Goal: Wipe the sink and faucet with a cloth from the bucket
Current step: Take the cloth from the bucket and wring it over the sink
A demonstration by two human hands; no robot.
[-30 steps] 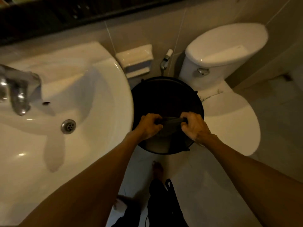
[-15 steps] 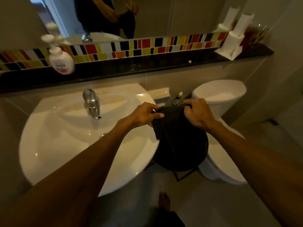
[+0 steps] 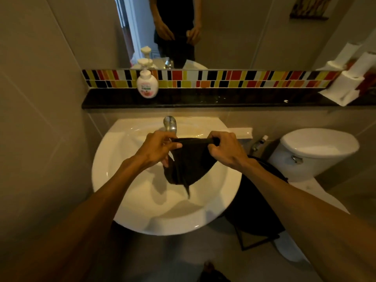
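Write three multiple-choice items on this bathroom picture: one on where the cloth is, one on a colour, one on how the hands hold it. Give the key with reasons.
1. Where does the cloth hang?
A. over the sink basin
B. inside the bucket
C. on the toilet tank

2. What colour is the cloth?
A. white
B. black
C. yellow

3. How is the cloth held?
A. the left hand alone grips it
B. it lies loose on the ledge
C. both hands pinch its top edge

Key:
1 A: the cloth dangles above the white sink, in front of the faucet, while the bucket stands to the right by the toilet.
2 B: it shows dark black against the white basin.
3 C: the left hand and the right hand each grip one end of the stretched top edge, and the rest droops below.
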